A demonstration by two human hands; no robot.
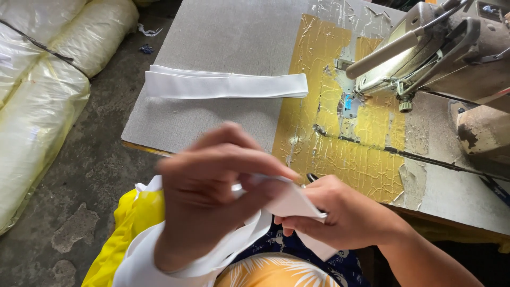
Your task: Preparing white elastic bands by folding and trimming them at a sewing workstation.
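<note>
A long white fabric band [289,204] is held just off the near edge of the tabletop, at about six o'clock in the view. The left hand [212,191] is closed on it, thumb and fingers pinching its folded end, while the rest of the band loops down past the wrist to about seven o'clock. The right hand [340,215] grips the same folded end from the other side, fingers curled under the cloth; a small dark tool tip [312,177] shows just above its knuckles, and what it is cannot be told.

Beneath the hands lie a bright yellow cloth [127,228] at eight o'clock and a patterned blue and orange garment [281,268] at six o'clock.

Further out, a second folded white fabric strip [223,85] lies flat on the grey tabletop [212,37] at about eleven o'clock, well apart from the hands. A worn patch of cracked yellow tape [340,154] covers the tabletop at one o'clock, and the cream-coloured industrial sewing machine [441,48] stands at two o'clock. Plastic-wrapped pale bundles [42,79] lie on the concrete floor [101,154] at nine to ten o'clock.

As a judgement: the fold is kept only by fingertip pressure, so a loosened pinch could let it spring open or skew. The hanging loop could drag on the lap cloths and pull the end out of line. The dark tool near the right fingers could snag the cloth or prick a finger.
</note>
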